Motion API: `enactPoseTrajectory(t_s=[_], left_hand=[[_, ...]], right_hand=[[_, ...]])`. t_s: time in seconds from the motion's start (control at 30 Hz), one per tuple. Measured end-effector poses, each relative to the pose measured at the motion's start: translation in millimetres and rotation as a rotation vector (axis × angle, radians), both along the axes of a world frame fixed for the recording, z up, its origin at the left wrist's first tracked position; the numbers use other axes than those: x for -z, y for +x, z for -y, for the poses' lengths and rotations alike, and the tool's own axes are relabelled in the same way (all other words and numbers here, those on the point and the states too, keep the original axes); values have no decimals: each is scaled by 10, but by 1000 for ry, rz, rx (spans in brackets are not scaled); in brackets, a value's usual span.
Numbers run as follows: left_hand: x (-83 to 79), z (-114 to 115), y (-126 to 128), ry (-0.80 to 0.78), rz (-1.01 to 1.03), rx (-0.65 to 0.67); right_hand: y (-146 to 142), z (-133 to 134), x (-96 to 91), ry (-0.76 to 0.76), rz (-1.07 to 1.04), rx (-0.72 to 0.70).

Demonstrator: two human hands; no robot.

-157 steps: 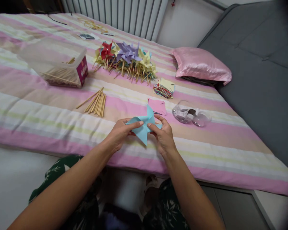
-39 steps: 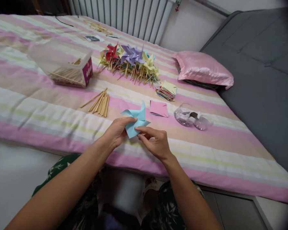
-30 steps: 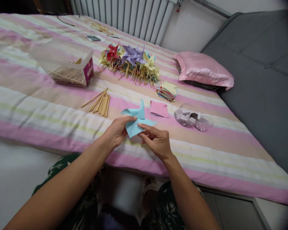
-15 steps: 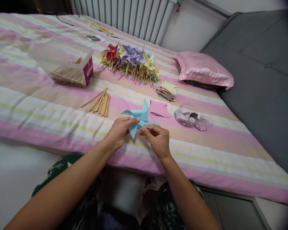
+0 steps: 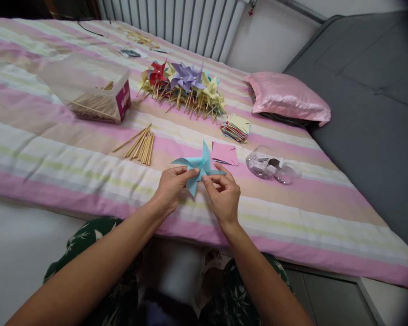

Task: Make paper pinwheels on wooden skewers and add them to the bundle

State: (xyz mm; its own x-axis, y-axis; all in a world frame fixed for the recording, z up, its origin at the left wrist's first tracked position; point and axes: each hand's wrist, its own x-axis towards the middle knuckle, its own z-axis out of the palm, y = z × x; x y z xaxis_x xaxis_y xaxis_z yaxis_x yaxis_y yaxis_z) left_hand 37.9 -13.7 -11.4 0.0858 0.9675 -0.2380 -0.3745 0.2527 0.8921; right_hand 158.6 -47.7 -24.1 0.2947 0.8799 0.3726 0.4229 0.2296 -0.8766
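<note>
A light blue paper pinwheel is held between my two hands above the near edge of the bed. My left hand is closed on its left side, the thumb pressing near the centre. My right hand grips the lower right part, its thumb close to the centre and fingers behind a blade. No stick shows on this pinwheel. Just beyond it lies a small pile of pink paper squares with cut corners. To the left, several wooden sticks rest in a loose bundle.
Finished pinwheels on sticks are heaped farther back. A clear plastic box of sticks stands at left. Right of centre are a stack of coloured paper and a clear container with small items. A pink pillow lies by the grey headboard.
My right hand has shifted its fingers up behind the pinwheel's right blade, and its thumb has come closer to the centre. The pinwheel has turned slightly in my hands.
</note>
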Motion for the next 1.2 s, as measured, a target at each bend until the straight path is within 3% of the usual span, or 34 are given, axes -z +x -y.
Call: enactPoseTrajectory(t_s=[0.47,0.87,1.0,1.2], left_hand=[[34,43,60,163,-164,-47],[45,41,64,149,-161,-56],[43,1,26,128,-167,-86],[39,-73,-50,112,-235,-145]], right_hand=[[38,-22,14,-18,35,67],[78,-33,-7,-88,21,-9],[77,-32,-31,-42,23,-23],[445,-185,10,-42,23,78]])
